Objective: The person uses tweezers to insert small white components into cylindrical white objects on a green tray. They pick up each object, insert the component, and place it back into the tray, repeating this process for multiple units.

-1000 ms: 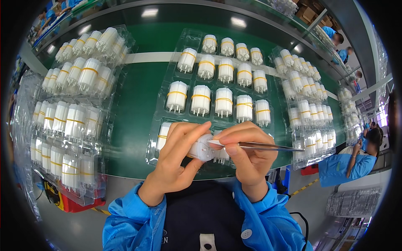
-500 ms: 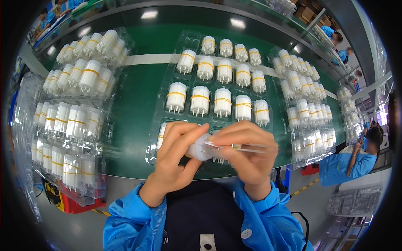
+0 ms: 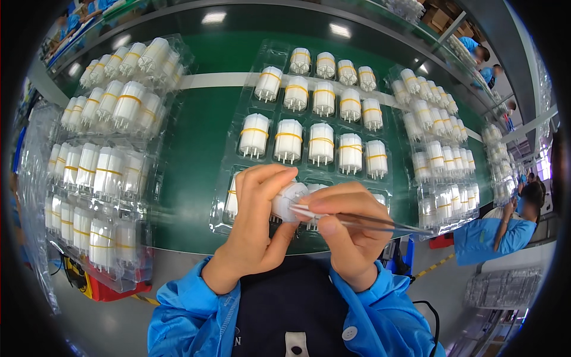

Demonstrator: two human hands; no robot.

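Observation:
My left hand (image 3: 253, 223) is closed around a white plastic cylindrical part (image 3: 285, 201), its end face tilted up toward me. In my right hand (image 3: 357, 229), thumb and fingers pinch a pair of metal tweezers (image 3: 380, 224). Their pale tips reach the near end of the part; whether they grip anything there is too small to tell. Just beyond my hands lie rows of white cylinders (image 3: 289, 141) with yellow bands and metal pins, in a clear plastic tray (image 3: 229, 156). My hands hide some of the nearest row.
Stacked clear trays of similar cylinders stand at the left (image 3: 110, 172) and right (image 3: 440, 156) on the green tabletop (image 3: 193, 137). A red bin (image 3: 116, 284) sits below the left edge. Another person in blue (image 3: 493, 235) is off to the right.
The tweezers have swung so their back end points lower right, and their tips now show against the part. My right hand has shifted slightly down. The left has turned, showing more of its back.

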